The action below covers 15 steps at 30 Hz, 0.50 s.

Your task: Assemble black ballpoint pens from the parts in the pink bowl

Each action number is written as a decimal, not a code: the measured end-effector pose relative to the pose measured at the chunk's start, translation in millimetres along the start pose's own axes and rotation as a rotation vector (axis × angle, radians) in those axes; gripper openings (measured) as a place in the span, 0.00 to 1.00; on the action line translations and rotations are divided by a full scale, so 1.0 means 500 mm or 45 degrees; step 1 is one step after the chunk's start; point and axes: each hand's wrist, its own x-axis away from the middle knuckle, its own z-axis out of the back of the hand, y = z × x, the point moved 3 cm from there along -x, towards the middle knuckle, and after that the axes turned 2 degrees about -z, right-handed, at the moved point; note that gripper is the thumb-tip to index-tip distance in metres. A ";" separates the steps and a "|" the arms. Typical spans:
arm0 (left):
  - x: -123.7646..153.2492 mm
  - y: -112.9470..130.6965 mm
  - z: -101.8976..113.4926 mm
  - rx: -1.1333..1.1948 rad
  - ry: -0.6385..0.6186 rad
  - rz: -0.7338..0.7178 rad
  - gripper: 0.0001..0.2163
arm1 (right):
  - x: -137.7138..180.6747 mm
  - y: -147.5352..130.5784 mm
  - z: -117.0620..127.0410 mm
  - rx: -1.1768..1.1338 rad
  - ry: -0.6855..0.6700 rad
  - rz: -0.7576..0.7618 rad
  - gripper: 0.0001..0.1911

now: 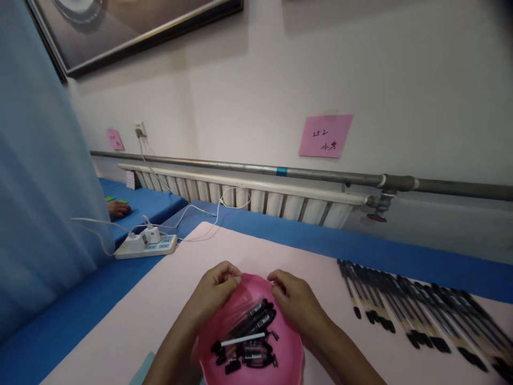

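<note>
Bowl (pixel 289 359) between left hand (pixel 214 295), right hand (pixel 297 302)

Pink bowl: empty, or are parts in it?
Not empty: black pen parts and a white refill lie in the pink bowl, left hand and right hand at its rim.

a single head-worn view looks forward and down from close above the tabletop (pixel 168 299), facing the wall (pixel 420 80) and radiator (pixel 256 197) at 12 o'clock; the left hand (pixel 214 291) and right hand (pixel 296 302) sit very near at 6 o'clock.
</note>
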 end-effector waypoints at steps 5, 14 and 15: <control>-0.006 -0.006 0.012 -0.097 0.217 -0.017 0.09 | 0.000 0.006 0.002 0.042 0.037 0.029 0.14; -0.008 -0.011 0.007 -0.364 0.183 -0.124 0.05 | -0.011 0.025 0.014 0.090 0.082 -0.071 0.14; -0.007 -0.010 0.004 -0.436 0.156 -0.128 0.04 | -0.011 0.024 0.015 0.098 0.077 -0.074 0.14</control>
